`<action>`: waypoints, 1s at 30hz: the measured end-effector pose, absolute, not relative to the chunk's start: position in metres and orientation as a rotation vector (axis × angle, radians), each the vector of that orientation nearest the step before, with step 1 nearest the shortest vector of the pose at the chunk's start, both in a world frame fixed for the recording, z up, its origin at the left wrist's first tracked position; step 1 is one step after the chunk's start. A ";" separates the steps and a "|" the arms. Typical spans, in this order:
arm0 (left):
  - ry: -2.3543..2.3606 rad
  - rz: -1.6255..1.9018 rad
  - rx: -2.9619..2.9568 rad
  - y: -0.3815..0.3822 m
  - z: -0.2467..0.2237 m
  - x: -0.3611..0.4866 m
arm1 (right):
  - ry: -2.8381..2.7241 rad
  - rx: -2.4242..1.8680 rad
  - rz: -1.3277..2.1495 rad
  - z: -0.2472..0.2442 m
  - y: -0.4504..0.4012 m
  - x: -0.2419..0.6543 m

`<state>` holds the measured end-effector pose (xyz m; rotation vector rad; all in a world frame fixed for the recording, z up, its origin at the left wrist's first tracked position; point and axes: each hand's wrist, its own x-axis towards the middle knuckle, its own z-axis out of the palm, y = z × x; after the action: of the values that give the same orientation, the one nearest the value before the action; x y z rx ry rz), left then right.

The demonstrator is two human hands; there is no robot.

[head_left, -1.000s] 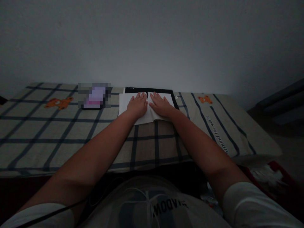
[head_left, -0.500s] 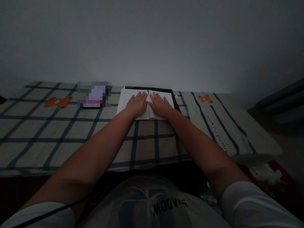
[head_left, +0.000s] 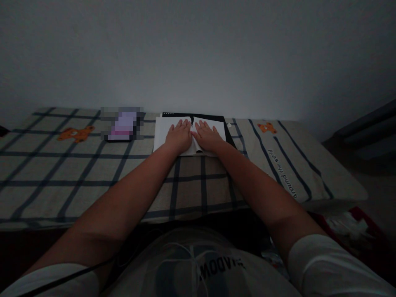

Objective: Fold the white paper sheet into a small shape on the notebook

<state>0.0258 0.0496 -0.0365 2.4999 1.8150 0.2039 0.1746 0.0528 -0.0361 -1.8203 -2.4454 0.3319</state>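
White paper (head_left: 160, 136) under two flat palms, right up by the middle of the far edge of the cloth-covered table (head_left: 93, 169)!

And look at the left hand (head_left: 180, 137), laid out on the paper's left half, fingers stretched, clutching nothing; the right hand (head_left: 208, 137) matches it on the other half, just as flat, thumb close to its partner. A dark gap shows between them at the paper's top edge. Beneath, a black folder (head_left: 229, 133) peeks out towards the table's far edge and right end. Over left, near that far edge, lies a phone (head_left: 125, 123).
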 end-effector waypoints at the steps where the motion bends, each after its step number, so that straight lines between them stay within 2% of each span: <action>1: 1.821 0.194 2.495 0.049 -0.036 0.026 | -2.440 -1.826 0.335 -0.036 0.052 0.174; 19: 1.883 0.178 2.478 0.047 -0.036 0.031 | -2.378 -1.866 0.322 -0.040 0.052 0.171; 30: 1.701 0.132 2.643 0.052 -0.033 0.019 | -2.489 -1.749 0.252 -0.038 0.058 0.185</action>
<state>0.0190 0.0524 -0.0327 2.6433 1.7009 0.1316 0.1849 0.0583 -0.0385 -1.7493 -2.4894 0.2522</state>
